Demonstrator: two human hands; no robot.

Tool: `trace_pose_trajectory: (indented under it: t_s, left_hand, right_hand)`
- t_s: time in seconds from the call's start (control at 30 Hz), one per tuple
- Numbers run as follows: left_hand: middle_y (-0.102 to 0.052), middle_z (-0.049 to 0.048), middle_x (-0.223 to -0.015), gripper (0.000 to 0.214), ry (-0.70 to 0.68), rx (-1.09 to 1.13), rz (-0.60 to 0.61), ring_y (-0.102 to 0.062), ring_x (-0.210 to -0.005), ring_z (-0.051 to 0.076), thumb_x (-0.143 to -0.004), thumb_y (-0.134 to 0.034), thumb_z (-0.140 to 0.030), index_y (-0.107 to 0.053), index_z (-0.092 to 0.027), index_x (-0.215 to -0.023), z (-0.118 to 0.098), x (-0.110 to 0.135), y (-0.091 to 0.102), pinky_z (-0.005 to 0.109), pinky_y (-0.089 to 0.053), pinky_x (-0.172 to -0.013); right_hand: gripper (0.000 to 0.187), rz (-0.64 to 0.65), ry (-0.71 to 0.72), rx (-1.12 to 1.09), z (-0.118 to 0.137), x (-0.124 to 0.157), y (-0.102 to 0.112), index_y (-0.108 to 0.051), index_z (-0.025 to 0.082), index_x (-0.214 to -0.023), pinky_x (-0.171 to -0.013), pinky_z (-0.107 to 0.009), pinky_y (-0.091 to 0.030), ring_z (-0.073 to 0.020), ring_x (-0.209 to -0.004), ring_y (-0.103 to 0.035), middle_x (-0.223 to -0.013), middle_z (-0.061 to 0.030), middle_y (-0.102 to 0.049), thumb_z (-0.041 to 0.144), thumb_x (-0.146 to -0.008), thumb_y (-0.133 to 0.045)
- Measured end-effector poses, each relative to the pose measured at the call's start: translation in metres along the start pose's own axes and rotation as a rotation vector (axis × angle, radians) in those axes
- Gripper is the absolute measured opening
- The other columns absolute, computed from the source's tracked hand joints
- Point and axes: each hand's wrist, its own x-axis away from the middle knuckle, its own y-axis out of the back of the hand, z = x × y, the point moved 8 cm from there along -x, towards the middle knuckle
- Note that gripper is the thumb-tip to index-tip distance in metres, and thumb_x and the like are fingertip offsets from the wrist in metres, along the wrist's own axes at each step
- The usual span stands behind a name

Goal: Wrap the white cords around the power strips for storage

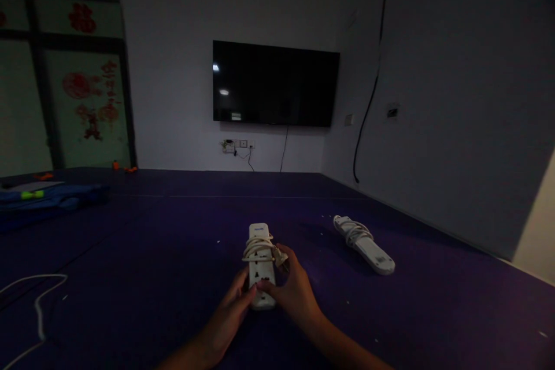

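Observation:
A white power strip [259, 230] lies lengthwise in front of me, sockets facing up. Its cord [256, 248] is wound several times around the upper half, and the plug [280, 256] sticks out on the right. My left hand [232, 306] grips the lower left edge of the strip, fingers partly hidden underneath. From the other side my right hand [297, 292] holds it, thumb on the top face near the lower sockets and fingers close to the plug. A second white power strip [376, 257], also wrapped in its cord, rests to the right, apart from both hands.
The purple surface [165, 277] is dotted with small white scraps. A loose white cable [40, 312] curves at lower left, and blue cloth [65, 199] lies farther back. Ahead, a television [275, 84] hangs on the wall; a black cable [368, 107] dangles at right.

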Motion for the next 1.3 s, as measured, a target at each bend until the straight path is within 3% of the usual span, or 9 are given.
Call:
trace_pose_trajectory:
  t_s: [0.33, 0.57, 0.67, 0.8, 0.9, 1.0, 1.17, 1.3]
  left_hand:
    - [-0.037, 0.0090, -0.144, 0.062, -0.009, -0.148, -0.045, -0.029, -0.133, 0.029, -0.073, -0.065, -0.048, -0.052, -0.020, -0.127, 0.004, 0.000, 0.009, 0.040, -0.023, -0.110]
    - [-0.034, 0.0071, -0.145, 0.067, -0.002, -0.167, -0.024, -0.025, -0.135, 0.028, -0.072, -0.065, -0.049, -0.047, -0.023, -0.131, -0.002, 0.000, 0.005, 0.042, -0.019, -0.112]
    - [-0.028, 0.0076, -0.147, 0.071, 0.016, -0.202, -0.006, -0.019, -0.136, 0.028, -0.073, -0.063, -0.051, -0.043, -0.020, -0.134, -0.002, 0.000, 0.004, 0.042, -0.014, -0.113]
    - [-0.021, 0.0073, -0.150, 0.075, -0.031, -0.290, 0.104, -0.015, -0.138, 0.025, -0.077, -0.059, -0.050, -0.031, -0.020, -0.140, -0.003, -0.001, -0.005, 0.041, -0.010, -0.113]
    - [-0.018, 0.0066, -0.150, 0.072, -0.094, -0.403, 0.164, -0.016, -0.138, 0.023, -0.080, -0.056, -0.048, -0.028, -0.022, -0.141, -0.003, 0.000, -0.007, 0.042, -0.013, -0.113]
    - [-0.022, 0.0037, -0.150, 0.062, -0.141, -0.563, 0.153, -0.018, -0.138, 0.022, -0.083, -0.052, -0.045, -0.032, -0.027, -0.139, -0.004, 0.001, -0.003, 0.042, -0.015, -0.113]
    - [-0.029, 0.0023, -0.147, 0.055, -0.192, -0.708, 0.104, -0.023, -0.136, 0.022, -0.085, -0.050, -0.043, -0.037, -0.030, -0.136, -0.010, 0.004, 0.002, 0.043, -0.017, -0.112]
    - [-0.035, 0.0036, -0.145, 0.054, -0.204, -0.770, 0.082, -0.030, -0.133, 0.023, -0.083, -0.052, -0.043, -0.040, -0.030, -0.134, -0.012, 0.004, 0.004, 0.044, -0.020, -0.110]
  right_hand:
    - [0.074, 0.044, -0.203, -0.496, -0.029, 0.002, -0.011, -0.038, 0.025, -0.114, -0.085, -0.041, -0.050, -0.0258, -0.103, -0.060, -0.117, -0.0096, -0.057, 0.020, -0.053, -0.081]
    - [0.067, -0.092, -0.306, -0.629, -0.036, -0.003, -0.003, -0.049, 0.024, -0.101, -0.075, -0.036, -0.052, -0.0242, -0.091, -0.063, -0.101, -0.0044, -0.064, 0.013, -0.043, -0.081]
    - [0.059, -0.173, -0.418, -0.639, -0.045, -0.003, 0.004, -0.055, 0.021, -0.093, -0.072, -0.032, -0.052, -0.0224, -0.083, -0.065, -0.088, -0.0019, -0.066, 0.011, -0.040, -0.080]
    - [0.053, -0.206, -0.520, -0.681, -0.059, -0.007, 0.012, -0.056, 0.020, -0.092, -0.067, -0.033, -0.053, -0.0222, -0.073, -0.065, -0.080, -0.0008, -0.067, 0.015, -0.043, -0.078]
    - [0.052, -0.257, -0.448, -0.579, -0.065, -0.021, 0.036, -0.056, 0.021, -0.092, -0.063, -0.033, -0.053, -0.0226, -0.071, -0.065, -0.079, -0.0001, -0.066, 0.017, -0.044, -0.077]
    - [0.053, -0.346, -0.382, -0.405, -0.073, -0.038, 0.075, -0.054, 0.022, -0.094, -0.063, -0.033, -0.054, -0.0240, -0.074, -0.065, -0.082, -0.0001, -0.066, 0.020, -0.046, -0.075]
    - [0.049, -0.421, -0.388, -0.268, -0.089, -0.061, 0.138, -0.052, 0.024, -0.089, -0.064, -0.031, -0.054, -0.0245, -0.075, -0.065, -0.083, -0.0031, -0.065, 0.016, -0.045, -0.071]
    - [0.042, -0.404, -0.422, -0.208, -0.098, -0.067, 0.169, -0.052, 0.024, -0.083, -0.063, -0.033, -0.055, -0.0234, -0.068, -0.066, -0.072, 0.0002, -0.063, 0.012, -0.045, -0.067]
